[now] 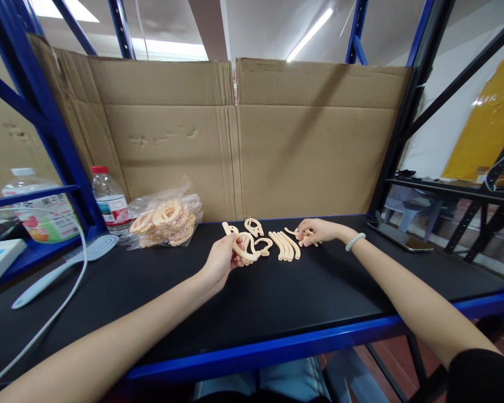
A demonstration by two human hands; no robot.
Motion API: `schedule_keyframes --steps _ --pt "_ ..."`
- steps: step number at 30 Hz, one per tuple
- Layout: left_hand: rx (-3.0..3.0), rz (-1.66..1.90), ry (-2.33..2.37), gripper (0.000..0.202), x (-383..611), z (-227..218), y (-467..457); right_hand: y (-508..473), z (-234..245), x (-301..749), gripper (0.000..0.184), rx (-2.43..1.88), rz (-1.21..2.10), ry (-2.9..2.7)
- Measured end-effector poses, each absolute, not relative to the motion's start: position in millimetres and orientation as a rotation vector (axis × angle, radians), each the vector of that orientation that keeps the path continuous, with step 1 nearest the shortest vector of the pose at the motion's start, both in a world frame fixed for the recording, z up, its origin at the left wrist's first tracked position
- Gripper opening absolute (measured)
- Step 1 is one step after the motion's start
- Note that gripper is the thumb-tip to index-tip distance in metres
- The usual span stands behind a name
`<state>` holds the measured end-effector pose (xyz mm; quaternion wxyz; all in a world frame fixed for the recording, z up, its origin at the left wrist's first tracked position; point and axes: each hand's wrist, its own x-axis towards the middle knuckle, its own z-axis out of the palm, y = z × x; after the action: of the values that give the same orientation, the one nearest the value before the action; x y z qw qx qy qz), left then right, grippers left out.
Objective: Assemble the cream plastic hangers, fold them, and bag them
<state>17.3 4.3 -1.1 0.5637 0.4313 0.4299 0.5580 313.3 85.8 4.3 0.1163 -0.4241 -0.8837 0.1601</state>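
Observation:
Several cream plastic curved pieces [284, 245] lie in a row on the black shelf top [277, 296]. My left hand [221, 259] is closed around a stack of the same cream pieces [246, 250], held just above the surface. My right hand [317, 230] rests at the right end of the row, fingers curled on another cream piece [307, 236]. A white bead bracelet [355, 240] circles my right wrist. A looped cream piece [254, 226] lies behind the row.
A clear bag of cream rings [166, 219] sits at the left by a water bottle [110, 202]. A pale blue brush [63, 268] and white cable [54, 319] lie left. A phone [400, 237] lies right. Cardboard [243, 140] walls the back.

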Motion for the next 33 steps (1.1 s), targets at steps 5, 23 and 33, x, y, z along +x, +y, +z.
schedule_keyframes --steps 5,23,33 --pt "1.013 1.316 1.020 0.017 17 -1 5 79 13 313 0.022 -1.270 0.297 -2.577" --pt "0.967 1.314 1.035 0.014 20 5 1 39 11 258 0.044 -1.029 0.416 -2.788" --pt "0.966 1.319 1.014 0.017 18 1 4 44 5 256 0.037 -0.950 0.433 -2.781"
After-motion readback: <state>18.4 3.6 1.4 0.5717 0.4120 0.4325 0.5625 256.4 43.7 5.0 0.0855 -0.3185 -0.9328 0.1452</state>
